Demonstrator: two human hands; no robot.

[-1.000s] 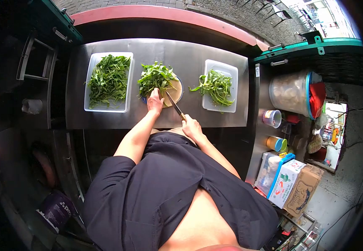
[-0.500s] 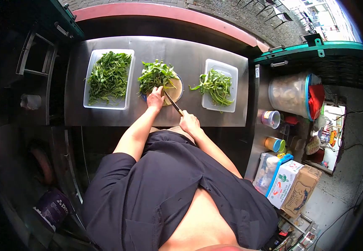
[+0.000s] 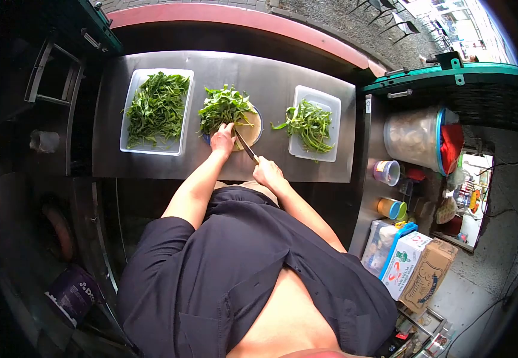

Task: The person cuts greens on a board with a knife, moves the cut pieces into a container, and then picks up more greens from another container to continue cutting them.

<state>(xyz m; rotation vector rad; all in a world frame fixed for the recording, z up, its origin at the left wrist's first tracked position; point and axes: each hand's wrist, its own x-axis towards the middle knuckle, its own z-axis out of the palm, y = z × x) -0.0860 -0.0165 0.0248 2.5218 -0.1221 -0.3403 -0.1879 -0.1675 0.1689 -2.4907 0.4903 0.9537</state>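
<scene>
A heap of leafy greens [image 3: 226, 106] lies on a round cutting board [image 3: 250, 132] in the middle of the steel table. My left hand [image 3: 223, 139] is closed on the near, stem end of the heap. In my right hand [image 3: 268, 172] is the handle of a knife [image 3: 247, 147]; its blade slants up and left to the greens beside my left fingers. To the left stands a white plastic tray [image 3: 125, 132] full of cut leaves [image 3: 158, 107]. Another pale tray [image 3: 329, 107] on the right has long-stemmed greens [image 3: 309, 126] in it.
The steel table [image 3: 211, 64] ends at a red ledge [image 3: 241, 13]. On the right side shelf are a large clear tub [image 3: 411, 137], small plastic containers [image 3: 385, 172], a blue-lidded box [image 3: 384, 244] and a cardboard box [image 3: 429, 274]. A purple bucket [image 3: 75, 295] stands at lower left.
My right hand and the knife have shifted very slightly left. My left hand stays on the greens, and the trays rest where they were apart from a small camera shift.
</scene>
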